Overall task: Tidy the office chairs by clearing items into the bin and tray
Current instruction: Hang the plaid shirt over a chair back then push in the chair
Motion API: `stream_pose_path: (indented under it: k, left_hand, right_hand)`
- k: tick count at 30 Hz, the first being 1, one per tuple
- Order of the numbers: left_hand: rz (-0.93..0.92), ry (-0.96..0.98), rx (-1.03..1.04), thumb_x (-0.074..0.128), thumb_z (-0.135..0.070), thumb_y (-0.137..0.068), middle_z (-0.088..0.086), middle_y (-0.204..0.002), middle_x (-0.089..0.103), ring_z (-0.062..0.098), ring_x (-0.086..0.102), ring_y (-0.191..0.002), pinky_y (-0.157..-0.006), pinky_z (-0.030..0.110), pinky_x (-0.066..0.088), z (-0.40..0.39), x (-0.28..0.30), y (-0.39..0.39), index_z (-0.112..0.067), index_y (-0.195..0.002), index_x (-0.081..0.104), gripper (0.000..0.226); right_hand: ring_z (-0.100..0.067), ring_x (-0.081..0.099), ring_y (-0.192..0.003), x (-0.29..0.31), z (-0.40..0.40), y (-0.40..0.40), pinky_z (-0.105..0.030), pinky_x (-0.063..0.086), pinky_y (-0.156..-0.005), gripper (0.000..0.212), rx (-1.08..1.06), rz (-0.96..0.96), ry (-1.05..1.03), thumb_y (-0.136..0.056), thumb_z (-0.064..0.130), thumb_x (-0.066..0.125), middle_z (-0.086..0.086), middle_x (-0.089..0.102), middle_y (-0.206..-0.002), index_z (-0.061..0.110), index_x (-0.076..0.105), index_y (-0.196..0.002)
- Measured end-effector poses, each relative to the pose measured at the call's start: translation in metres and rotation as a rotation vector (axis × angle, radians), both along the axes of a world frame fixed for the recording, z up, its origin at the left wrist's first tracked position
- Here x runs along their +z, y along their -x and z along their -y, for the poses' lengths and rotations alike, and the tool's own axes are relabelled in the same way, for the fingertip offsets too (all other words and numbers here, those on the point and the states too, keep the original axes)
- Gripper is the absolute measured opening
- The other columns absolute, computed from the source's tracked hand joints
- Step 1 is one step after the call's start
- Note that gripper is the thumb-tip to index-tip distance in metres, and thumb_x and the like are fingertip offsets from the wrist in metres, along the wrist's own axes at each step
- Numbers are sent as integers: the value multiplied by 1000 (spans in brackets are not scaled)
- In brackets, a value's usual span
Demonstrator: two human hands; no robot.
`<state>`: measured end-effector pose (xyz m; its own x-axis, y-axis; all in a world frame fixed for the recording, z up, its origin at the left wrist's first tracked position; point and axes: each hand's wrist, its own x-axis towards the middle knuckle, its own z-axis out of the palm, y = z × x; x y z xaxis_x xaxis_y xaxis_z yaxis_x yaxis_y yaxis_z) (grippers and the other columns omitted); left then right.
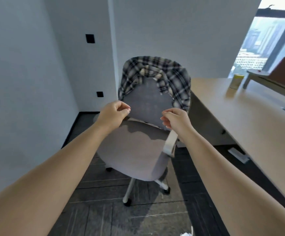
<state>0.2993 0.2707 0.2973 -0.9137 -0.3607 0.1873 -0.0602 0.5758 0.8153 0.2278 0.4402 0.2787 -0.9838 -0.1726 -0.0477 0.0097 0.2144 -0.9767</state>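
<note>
A grey office chair (135,150) faces me, with a black-and-white plaid shirt (179,82) draped over the top and sides of its backrest (148,103). My left hand (112,114) is raised in front of the backrest's lower left edge, just below the shirt's left hem, thumb and forefinger pinched together with nothing visible between them. My right hand (175,120) hovers at the backrest's lower right, fingers curled, just in front of the shirt's right hem and holding nothing that I can see. The seat is bare.
A light wooden desk (257,125) runs along the right, close to the chair's white armrest (169,143). A yellow can (236,81) and a brown board (284,74) stand at the desk's far end. White walls close off the left and back. Something white (187,234) lies on the dark floor.
</note>
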Motion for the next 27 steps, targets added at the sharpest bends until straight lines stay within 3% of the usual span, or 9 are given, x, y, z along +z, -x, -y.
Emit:
stream_pose_path:
  k: [4, 8, 16, 19, 24, 27]
  left_hand:
    - [16, 28, 26, 49, -17, -90, -11, -72, 50, 5, 46, -69, -61, 17, 36, 86, -1, -16, -8, -101, 61, 19]
    - [46, 21, 52, 48, -18, -90, -11, -71, 48, 13, 47, -80, -68, 24, 37, 164, 0, -25, -8, -101, 61, 20]
    - [62, -33, 106, 48, -16, -90, -3, -85, 53, 13, 48, -89, -80, 27, 36, 263, -6, -17, -6, -105, 60, 22]
    - [88, -57, 126, 48, -17, -90, -9, -76, 51, 13, 48, -87, -79, 27, 36, 290, -15, -3, -6, -105, 60, 22]
    - [95, -65, 132, 47, -17, -90, -3, -88, 53, 13, 47, -88, -80, 27, 36, 329, -29, 47, -6, -106, 60, 23]
    - [118, -63, 108, 47, -17, -90, -9, -79, 51, 13, 48, -89, -75, 25, 37, 346, -41, 95, -7, -104, 60, 22]
  right_hand:
    - [-10, 48, -56, -7, 92, -3, -21, 39, -56, 26, 6, 44, 47, -89, 9, 47, 0, 56, -66, 19, 52, -65]
    - [-10, 47, -56, -14, 172, -5, -21, 38, -55, 27, 26, 65, 45, -90, 9, 45, 2, 54, -65, 19, 51, -65]
    - [-11, 46, -57, -29, 280, 15, -21, 38, -57, 21, 83, 121, -2, -91, 10, 45, 1, 54, -66, 15, 53, -73]
    - [-11, 47, -58, -35, 307, 35, -20, 39, -58, 17, 90, 135, -25, -91, 11, 45, 1, 55, -68, 14, 53, -77]
    - [-11, 45, -58, -49, 344, 88, -19, 38, -55, 20, 82, 149, -27, -91, 9, 44, -2, 53, -69, 13, 52, -73]
    - [-11, 45, -59, -64, 365, 136, -20, 38, -56, 26, 47, 173, -30, -91, 10, 44, -2, 52, -69, 16, 50, -67]
